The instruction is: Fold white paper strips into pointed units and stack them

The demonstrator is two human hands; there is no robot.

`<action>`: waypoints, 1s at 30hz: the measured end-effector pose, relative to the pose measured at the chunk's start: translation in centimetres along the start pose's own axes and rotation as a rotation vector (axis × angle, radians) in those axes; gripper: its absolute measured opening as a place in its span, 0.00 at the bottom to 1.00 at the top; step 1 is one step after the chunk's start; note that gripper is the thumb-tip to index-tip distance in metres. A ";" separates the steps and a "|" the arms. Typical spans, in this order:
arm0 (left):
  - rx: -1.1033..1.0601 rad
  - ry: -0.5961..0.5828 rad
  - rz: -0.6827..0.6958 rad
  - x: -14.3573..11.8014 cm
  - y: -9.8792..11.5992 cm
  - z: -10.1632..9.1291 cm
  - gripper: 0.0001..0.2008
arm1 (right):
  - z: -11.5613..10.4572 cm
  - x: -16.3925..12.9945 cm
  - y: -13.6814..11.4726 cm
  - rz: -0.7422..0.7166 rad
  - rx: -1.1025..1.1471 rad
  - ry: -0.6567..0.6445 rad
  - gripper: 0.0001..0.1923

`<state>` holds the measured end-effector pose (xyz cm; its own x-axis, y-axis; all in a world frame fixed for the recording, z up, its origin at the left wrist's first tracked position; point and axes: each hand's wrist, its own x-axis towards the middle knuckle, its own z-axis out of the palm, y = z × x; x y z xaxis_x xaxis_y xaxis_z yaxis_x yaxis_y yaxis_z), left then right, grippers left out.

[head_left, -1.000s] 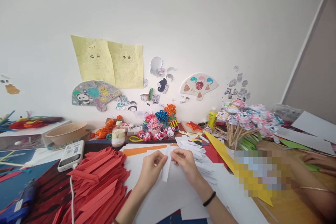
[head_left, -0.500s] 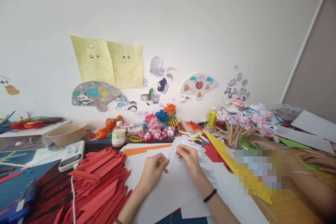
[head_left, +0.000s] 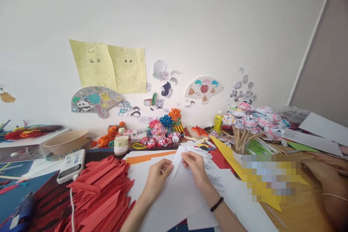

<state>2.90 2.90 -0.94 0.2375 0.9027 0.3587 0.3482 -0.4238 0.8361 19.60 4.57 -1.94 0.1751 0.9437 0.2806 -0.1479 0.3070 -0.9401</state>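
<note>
Strips of folded red paper (head_left: 99, 195) heap up on the left in my head view, crowding the left forearm. A white cable (head_left: 72, 208) runs over that heap from a white device (head_left: 71, 166), and a blue glue gun (head_left: 23, 212) lies at the near left corner of the desk (head_left: 310, 208). Along the far side I make out a capped bottle (head_left: 121, 145) and small blue flowers (head_left: 166, 120). To the right, a yellow sheet (head_left: 232, 157) slants across, partly masked by a pixelated patch; beyond it stand paper flowers on sticks (head_left: 251, 121), and another person's arm (head_left: 326, 179) reaches in at the right edge.

I see both forearms enter from the near side and converge above white sheets (head_left: 168, 203). Between the hands, a narrow white strip (head_left: 178, 161) tilts, its far end leaning right. The right hand (head_left: 194, 166) pinches it by the upper part, thumb against forefinger. The left hand (head_left: 157, 175) curls beside the lower left edge, thumb at the paper; whether it grips, I cannot tell.
</note>
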 end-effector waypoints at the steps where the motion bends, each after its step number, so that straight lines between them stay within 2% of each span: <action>1: -0.017 -0.005 -0.013 0.0 -0.2 0.1 0.15 | 0.0 0.0 0.0 0.005 0.020 -0.019 0.18; 7: -0.208 -0.093 -0.095 0.3 -1.4 0.4 0.22 | 0.5 -0.5 -0.1 0.115 0.157 -0.307 0.20; 9: -0.191 -0.120 -0.097 0.3 -1.4 0.4 0.22 | 0.6 -0.6 -0.1 0.093 0.132 -0.350 0.22; 12: -0.050 -0.120 -0.051 0.1 -0.8 0.3 0.20 | 0.5 -0.4 0.1 0.048 0.091 -0.330 0.22; 15: 0.091 -0.065 0.007 -0.2 -0.1 0.2 0.15 | 0.5 -0.3 0.4 0.042 0.058 -0.294 0.24; 19: 0.211 -0.052 0.009 -0.4 0.3 0.3 0.13 | 0.5 -0.3 0.8 0.029 0.043 -0.322 0.24; 24: 0.184 -0.106 0.019 -0.3 0.1 0.2 0.12 | 0.5 -0.5 0.7 0.019 0.048 -0.348 0.22; 30: 0.122 -0.155 0.038 0.1 0.0 -0.5 0.15 | 0.5 -0.6 -0.1 0.043 0.024 -0.358 0.25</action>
<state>2.50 3.05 -0.70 0.3859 0.8680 0.3127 0.4417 -0.4714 0.7634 19.03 4.07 -1.90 -0.1829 0.9380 0.2945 -0.1717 0.2644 -0.9490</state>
